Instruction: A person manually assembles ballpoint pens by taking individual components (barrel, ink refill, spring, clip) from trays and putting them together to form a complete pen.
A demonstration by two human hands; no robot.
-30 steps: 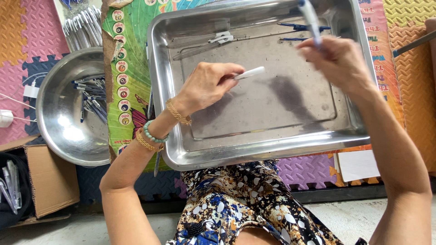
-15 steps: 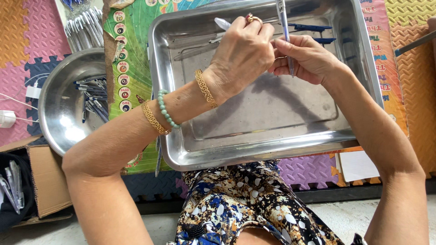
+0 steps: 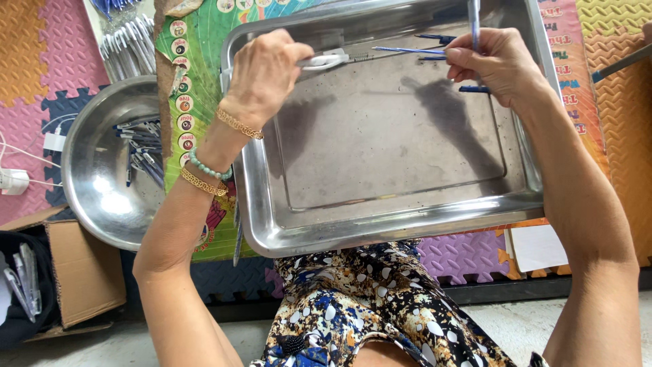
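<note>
A large steel tray (image 3: 394, 217) lies across my lap. My left hand (image 3: 265, 75) hovers over its far left corner, fingers closed on a small white pen part (image 3: 326, 61). My right hand (image 3: 496, 64) is over the far right of the tray and grips a thin blue-and-white pen barrel (image 3: 473, 20) held upright. Loose blue pen pieces (image 3: 407, 50) lie along the tray's far edge between the two hands. Bracelets ring my left wrist.
A round steel bowl (image 3: 102, 197) with several blue pen parts sits left of the tray. White pen pieces (image 3: 125, 44) lie beyond it. A cardboard box (image 3: 75, 265) stands at the lower left. Coloured foam mats cover the floor.
My hands were together near the tray's far edge; they have moved apart, the left hand going left with the white part, the right hand staying at the far right with the barrel.
</note>
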